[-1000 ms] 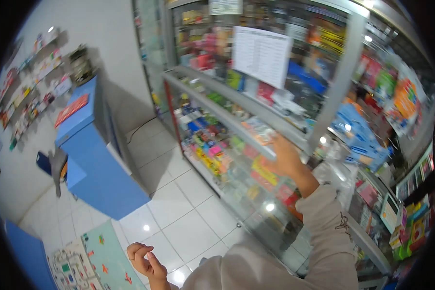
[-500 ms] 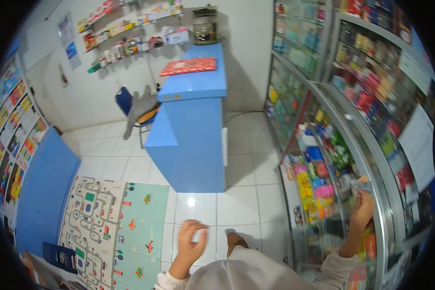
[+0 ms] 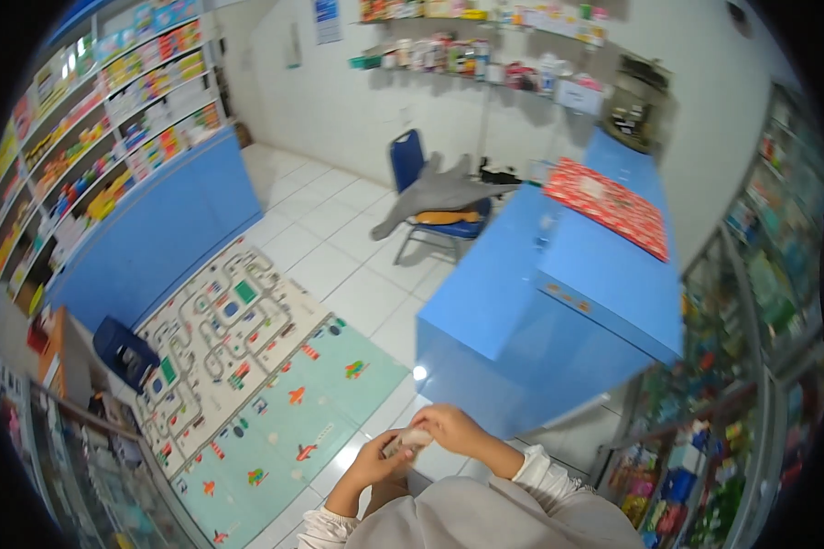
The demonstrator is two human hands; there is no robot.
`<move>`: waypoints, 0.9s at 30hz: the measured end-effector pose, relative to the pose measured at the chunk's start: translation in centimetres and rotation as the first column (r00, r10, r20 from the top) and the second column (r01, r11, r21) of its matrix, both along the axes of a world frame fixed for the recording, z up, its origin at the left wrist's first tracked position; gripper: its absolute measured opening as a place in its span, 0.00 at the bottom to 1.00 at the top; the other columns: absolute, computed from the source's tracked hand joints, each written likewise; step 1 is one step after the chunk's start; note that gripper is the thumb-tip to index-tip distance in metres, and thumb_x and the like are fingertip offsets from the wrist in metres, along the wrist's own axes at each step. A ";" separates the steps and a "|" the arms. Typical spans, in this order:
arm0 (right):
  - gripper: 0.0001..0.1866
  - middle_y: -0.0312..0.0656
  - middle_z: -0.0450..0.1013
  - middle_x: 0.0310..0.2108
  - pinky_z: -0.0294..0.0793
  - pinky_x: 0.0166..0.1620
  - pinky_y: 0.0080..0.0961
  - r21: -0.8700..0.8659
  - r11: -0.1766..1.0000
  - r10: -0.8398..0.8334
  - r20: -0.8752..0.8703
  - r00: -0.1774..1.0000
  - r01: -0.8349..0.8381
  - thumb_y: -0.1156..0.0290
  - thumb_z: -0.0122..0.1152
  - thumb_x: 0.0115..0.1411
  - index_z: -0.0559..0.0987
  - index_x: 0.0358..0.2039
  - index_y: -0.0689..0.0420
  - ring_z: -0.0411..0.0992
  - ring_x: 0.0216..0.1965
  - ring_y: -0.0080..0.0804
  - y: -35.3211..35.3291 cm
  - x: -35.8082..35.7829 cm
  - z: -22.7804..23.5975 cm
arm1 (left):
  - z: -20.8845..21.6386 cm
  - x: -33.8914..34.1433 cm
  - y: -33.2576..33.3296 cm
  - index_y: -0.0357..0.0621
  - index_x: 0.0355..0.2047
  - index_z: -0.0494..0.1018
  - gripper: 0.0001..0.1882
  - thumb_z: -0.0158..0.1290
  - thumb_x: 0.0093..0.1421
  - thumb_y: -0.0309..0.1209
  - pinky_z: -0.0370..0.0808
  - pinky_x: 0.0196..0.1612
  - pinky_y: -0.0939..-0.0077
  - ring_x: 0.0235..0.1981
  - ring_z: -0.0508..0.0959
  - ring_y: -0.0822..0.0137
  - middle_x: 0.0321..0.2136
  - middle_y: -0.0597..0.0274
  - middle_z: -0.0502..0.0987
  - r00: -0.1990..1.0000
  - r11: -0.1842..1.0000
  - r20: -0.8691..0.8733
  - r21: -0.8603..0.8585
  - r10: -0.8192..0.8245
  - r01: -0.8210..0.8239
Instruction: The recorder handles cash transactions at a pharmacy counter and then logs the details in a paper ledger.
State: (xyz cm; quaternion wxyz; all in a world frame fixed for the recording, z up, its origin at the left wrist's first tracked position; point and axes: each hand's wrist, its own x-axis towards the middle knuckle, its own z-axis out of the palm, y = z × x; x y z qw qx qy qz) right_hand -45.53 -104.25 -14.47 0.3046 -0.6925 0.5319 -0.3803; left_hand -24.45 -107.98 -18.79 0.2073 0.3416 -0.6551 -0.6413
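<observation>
Both hands meet in front of my body, low in the middle of the view. My left hand [image 3: 374, 464] is closed on a small, flat, pale brownish thing [image 3: 416, 439] that looks like folded paper; its exact kind is too small and blurred to tell. My right hand [image 3: 452, 430] is closed too, its fingertips pinching the upper edge of the same thing. Parts of it are hidden by the fingers.
A blue counter [image 3: 485, 316] stands ahead to the right, with a red patterned flat packet [image 3: 606, 203] on top. Behind it is a blue chair [image 3: 406, 157] bearing a grey cloth. A play mat [image 3: 284, 393] covers floor at left; glass cabinets [image 3: 751, 366] line the right.
My view has swung left, away from the glass cabinets. My right hand has come from the cabinet, with a small flat thing, to my left hand, which was holding nothing visible.
</observation>
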 end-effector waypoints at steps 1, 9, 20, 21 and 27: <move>0.07 0.46 0.74 0.30 0.71 0.38 0.33 0.015 0.998 -0.067 0.060 0.996 0.067 0.74 0.54 0.57 0.76 0.36 0.58 0.73 0.34 0.44 -3.4 0.4 -0.7 | -1.1 0.9 -2.4 0.36 0.48 0.70 0.23 0.60 0.54 0.34 0.73 0.40 0.77 0.41 0.75 0.71 0.41 0.54 0.76 0.999 0.999 0.012 0.012 0.030 -0.031; 0.08 0.41 0.76 0.27 0.70 0.32 0.20 0.201 0.904 -0.414 0.200 0.888 0.376 0.71 0.54 0.61 0.75 0.35 0.63 0.72 0.29 0.21 -25.0 2.6 -6.0 | -4.6 2.6 -22.8 0.35 0.36 0.76 0.10 0.53 0.60 0.30 0.74 0.30 0.83 0.23 0.76 0.76 0.27 0.62 0.78 0.838 0.823 -0.067 0.245 0.542 -0.513; 0.25 0.44 0.75 0.27 0.73 0.33 0.27 0.314 0.330 -0.887 -0.220 0.406 0.890 0.58 0.58 0.57 0.64 0.48 0.60 0.73 0.27 0.38 -49.8 -16.8 -27.2 | -7.7 -10.3 -45.8 0.38 0.40 0.73 0.08 0.52 0.60 0.27 0.77 0.28 0.82 0.24 0.78 0.73 0.27 0.62 0.78 0.836 0.767 0.038 0.377 0.547 -0.519; 0.33 0.45 0.74 0.38 0.71 0.45 0.32 0.651 0.152 -0.942 -0.132 0.308 0.744 0.52 0.59 0.54 0.60 0.54 0.56 0.72 0.45 0.39 -51.4 -19.0 -28.4 | -7.2 -10.7 -46.3 0.38 0.40 0.73 0.08 0.52 0.60 0.27 0.77 0.28 0.82 0.24 0.78 0.73 0.27 0.62 0.78 0.841 0.767 0.064 0.377 0.537 -0.519; 0.14 0.30 0.68 0.36 0.60 0.51 0.41 0.941 0.310 -0.371 0.251 -0.894 0.136 0.53 0.49 0.62 0.67 0.44 0.45 0.62 0.54 0.29 -52.1 -21.7 -32.2 | -7.1 -15.4 -53.1 0.38 0.40 0.73 0.09 0.51 0.61 0.28 0.76 0.27 0.83 0.23 0.76 0.76 0.26 0.63 0.78 0.863 0.744 0.092 0.468 0.496 -0.477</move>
